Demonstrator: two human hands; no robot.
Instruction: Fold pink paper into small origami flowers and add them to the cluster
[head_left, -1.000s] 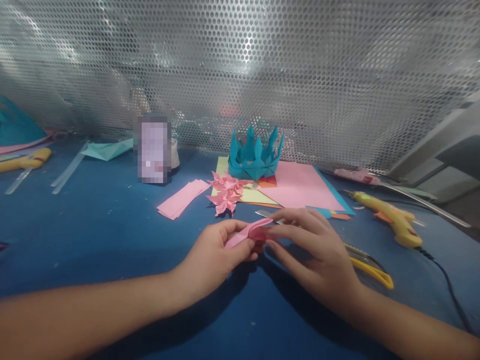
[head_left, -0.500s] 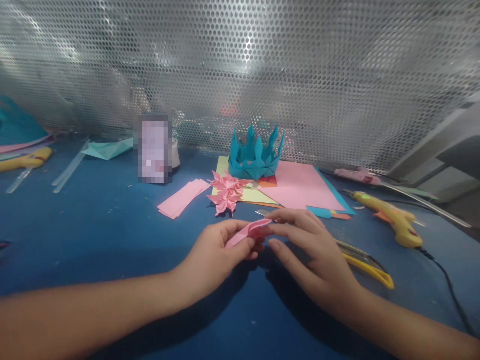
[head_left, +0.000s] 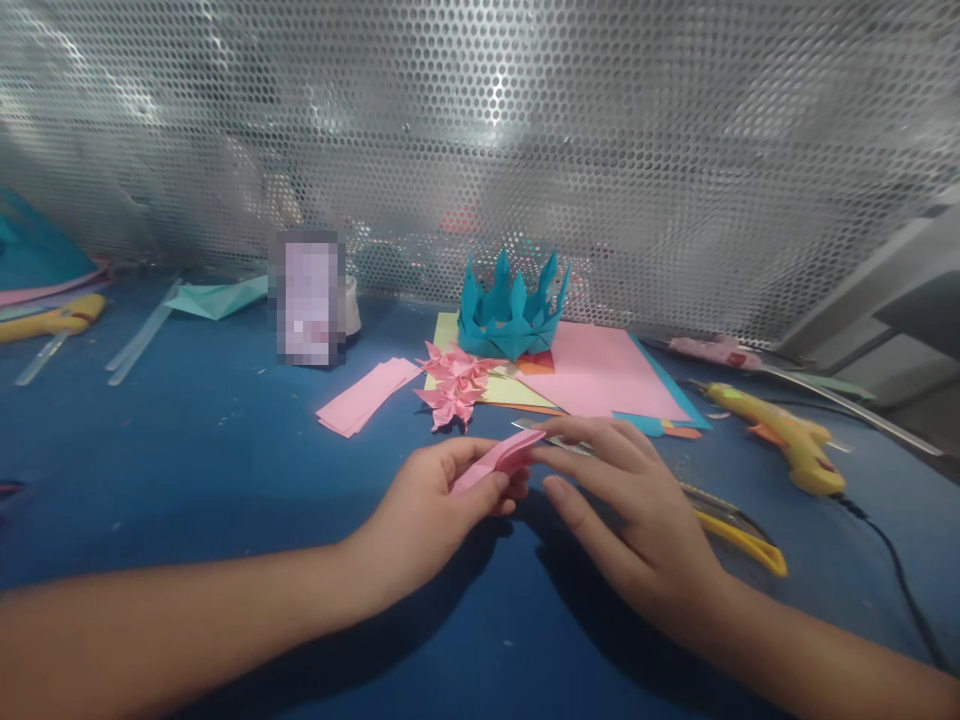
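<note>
My left hand is closed around a folded pink paper strip, pinching it between thumb and fingers. The strip's far end points up and right. My right hand is beside that end with fingers apart; its fingertips are at the strip's tip, and I cannot tell whether they touch it. Under the right hand lie scissors with yellow handles, partly hidden. Beyond the hands, several folded pink paper flowers lie next to a stack of pink paper strips.
A blue folded-paper crown stands on coloured sheets at the back. To the right is a yellow glue gun with its cable. A blurred-out phone-like object, glue sticks and another yellow glue gun are at left.
My right thumb has shifted slightly right, away from the paper. The pink strip's fold looks flatter at its far end. My left hand is almost still.
</note>
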